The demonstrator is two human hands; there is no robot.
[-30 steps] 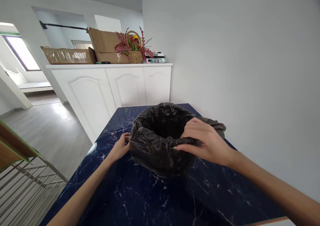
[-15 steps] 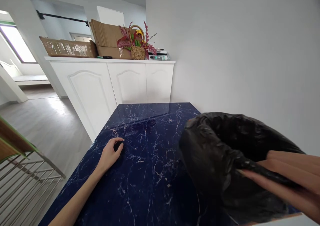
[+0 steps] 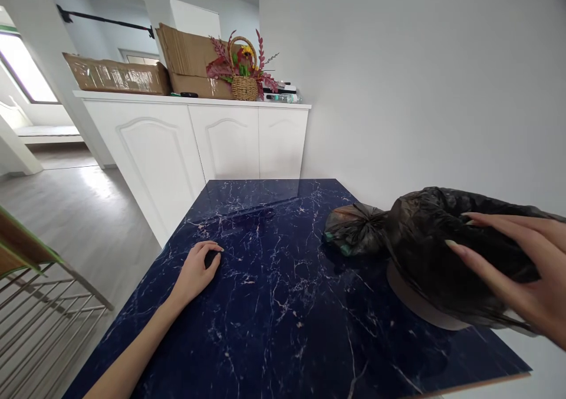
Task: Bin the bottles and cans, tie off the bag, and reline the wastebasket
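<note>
On the right of the table, a light grey bin (image 3: pixel 418 296) is lined with a black plastic bag (image 3: pixel 424 234) that hangs over its rim. Left of it, joined to or touching the liner, lies a gathered, puckered black bag bundle (image 3: pixel 356 228) with greenish and brownish contents showing through. My right hand (image 3: pixel 526 251) is over the bin's mouth, thumb and fingers apart, at or just above the liner. Loosely curved, my left hand (image 3: pixel 198 269) rests on the tabletop with a gap between thumb and fingers and nothing seen in it.
The dark blue marble-patterned table (image 3: pixel 265 304) has its near right edge by the bin. Beyond stands a white cabinet (image 3: pixel 230 145) carrying cardboard boxes (image 3: pixel 119 75), a flower basket (image 3: pixel 244 86) and a bottle (image 3: pixel 287 98). A metal rack (image 3: pixel 57 299) is at left.
The bin has moved right and back, and its pale lower side now shows. The bag bundle has come into view beside it. My right hand has loosened from the rim; my left hand stays put.
</note>
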